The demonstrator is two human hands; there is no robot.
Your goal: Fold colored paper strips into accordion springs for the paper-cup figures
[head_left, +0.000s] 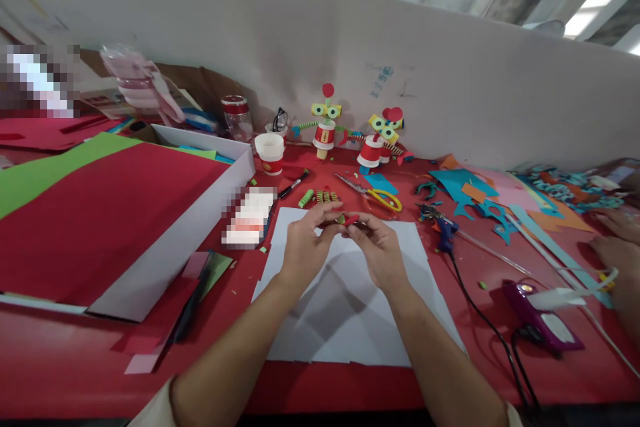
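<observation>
My left hand and my right hand meet above a white paper sheet on the red table. Between their fingertips they pinch a small folded strip of red and green paper. Just beyond lie a few similar folded pieces, yellow-handled scissors and a black marker. Two paper-cup robot figures stand by the wall.
A white box lid with red and green sheets fills the left. A blue glue gun and a purple one lie right, cords trailing. Another person's hands work at the right edge among teal and orange scraps. A paper cup stands behind.
</observation>
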